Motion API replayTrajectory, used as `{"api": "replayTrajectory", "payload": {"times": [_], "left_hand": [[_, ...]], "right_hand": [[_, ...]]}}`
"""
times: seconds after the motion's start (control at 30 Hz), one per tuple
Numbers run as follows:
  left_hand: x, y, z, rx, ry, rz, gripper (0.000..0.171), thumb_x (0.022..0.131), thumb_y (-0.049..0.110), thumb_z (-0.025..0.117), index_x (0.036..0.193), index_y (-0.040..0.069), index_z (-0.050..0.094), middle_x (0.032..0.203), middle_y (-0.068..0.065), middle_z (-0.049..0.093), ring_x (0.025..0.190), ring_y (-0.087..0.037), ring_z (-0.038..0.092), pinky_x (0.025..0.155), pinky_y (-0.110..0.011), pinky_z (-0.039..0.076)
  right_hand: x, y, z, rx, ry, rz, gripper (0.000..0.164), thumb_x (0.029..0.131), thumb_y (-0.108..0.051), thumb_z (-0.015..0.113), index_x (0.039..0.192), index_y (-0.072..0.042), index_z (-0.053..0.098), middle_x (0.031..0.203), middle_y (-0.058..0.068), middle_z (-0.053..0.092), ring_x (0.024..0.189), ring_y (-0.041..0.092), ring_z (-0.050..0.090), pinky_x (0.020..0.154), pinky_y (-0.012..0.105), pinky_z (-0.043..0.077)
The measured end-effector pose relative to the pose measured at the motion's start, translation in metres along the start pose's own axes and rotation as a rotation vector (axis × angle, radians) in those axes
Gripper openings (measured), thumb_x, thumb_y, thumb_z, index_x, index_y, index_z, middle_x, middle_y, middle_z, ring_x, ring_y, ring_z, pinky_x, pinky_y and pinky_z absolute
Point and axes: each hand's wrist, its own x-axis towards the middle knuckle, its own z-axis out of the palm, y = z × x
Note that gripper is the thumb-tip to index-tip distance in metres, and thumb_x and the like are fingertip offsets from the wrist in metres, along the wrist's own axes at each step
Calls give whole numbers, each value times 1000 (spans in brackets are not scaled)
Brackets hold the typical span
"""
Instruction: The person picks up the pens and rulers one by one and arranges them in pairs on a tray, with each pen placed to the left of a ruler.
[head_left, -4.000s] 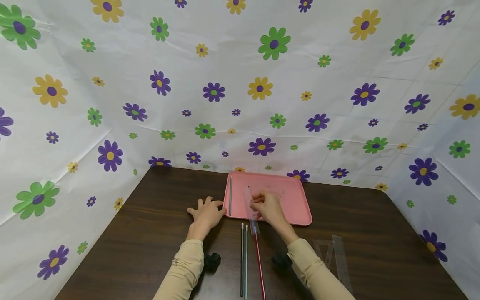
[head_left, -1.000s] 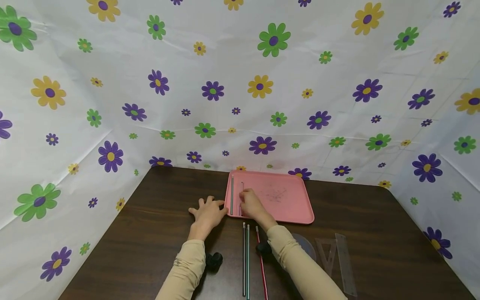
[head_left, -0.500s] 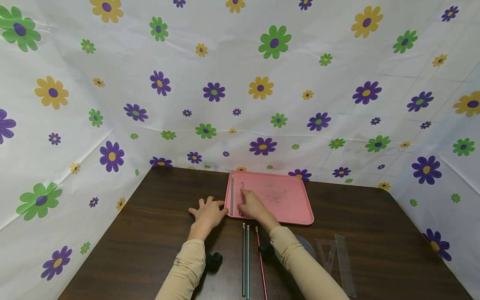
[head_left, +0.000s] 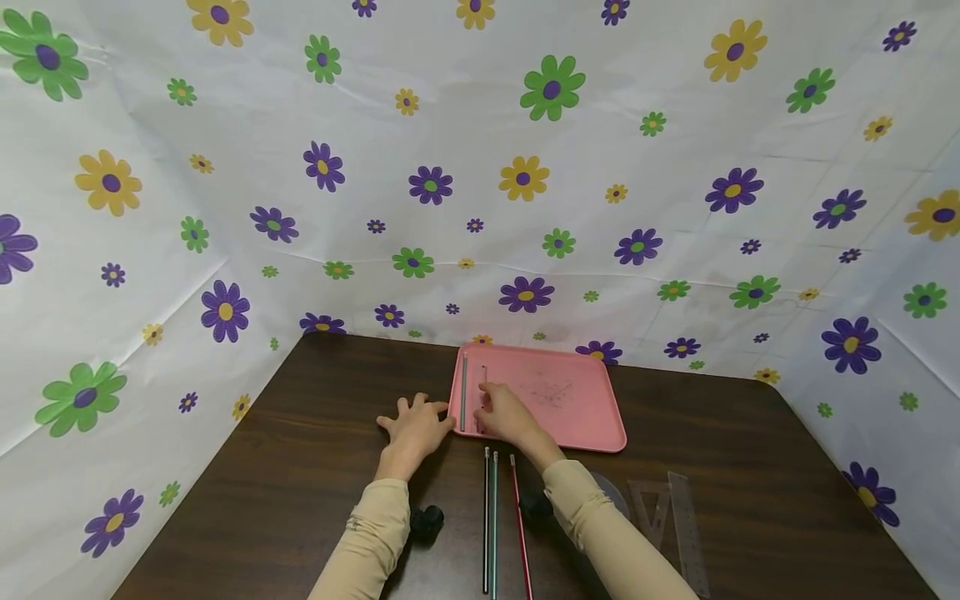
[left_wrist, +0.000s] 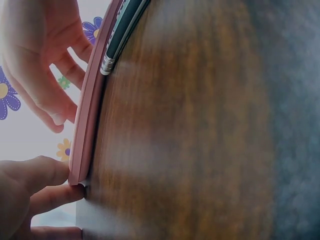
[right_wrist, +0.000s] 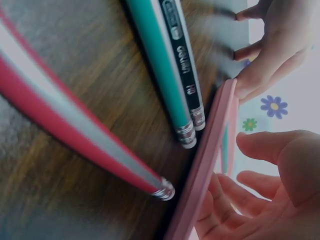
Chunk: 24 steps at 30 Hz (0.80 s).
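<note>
In the head view a pink tray (head_left: 577,417) stands at the back of the table. A grey-green pencil (head_left: 463,387) lies along its left side, with a clear ruler (head_left: 483,372) beside it, partly covered by my right hand (head_left: 510,414). The right wrist view shows that hand's thumb (right_wrist: 260,145) apart from its fingers, which reach inside the tray rim; no ruler shows between them. My left hand (head_left: 416,429) lies with spread fingers on the table, touching the tray's front left corner.
A black pencil (head_left: 486,525), a teal pencil (head_left: 494,533) and a red pencil (head_left: 521,525) lie in front of the tray. To the right lie a clear set square (head_left: 660,515), another clear ruler (head_left: 688,533) and a round clear piece (head_left: 611,490), partly under the right sleeve.
Four seconds ago my right hand held the clear ruler across the tray's front rim; now the ruler lies inside, further left. My right fingers have since loosened on it. The left hand stays put.
</note>
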Motion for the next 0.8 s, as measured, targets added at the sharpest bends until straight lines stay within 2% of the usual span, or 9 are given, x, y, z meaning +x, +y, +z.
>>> {"api": "replayTrajectory", "payload": {"times": [0.13,0.37,0.6,0.8], "left_hand": [[1,0,1,10,1,-3,42,97,42,60,131,18,67,145,-20,47,132,-49,35,97,-86,18],[1,1,1,14,-2,-10,43,97,42,59,131,18,66,146,-20,47,133,-49,35,97,-86,18],[1,0,1,18,-6,-10,43,97,42,59,131,18,66,146,-20,47,133,-49,35,97,-86,18],[1,0,2,20,-5,-6,42,97,43,59,131,19,67,146,-19,47,133,-48,35,97,-86,19]], "right_hand": [[-3,-4,-2,-5,-11,-14,51,91,-8,66,137,9,52,115,24,65,97,27,63,87,46,55],[-9,-11,-4,-21,-30,-26,48,91,-9,66,135,8,54,106,19,67,79,18,59,70,34,53],[-15,-13,-5,-3,-51,-25,46,93,-8,64,134,9,54,87,9,65,65,13,55,58,27,47],[-20,-13,-6,-10,-54,-18,47,93,-10,64,135,9,53,78,3,59,62,11,51,57,25,43]]}}
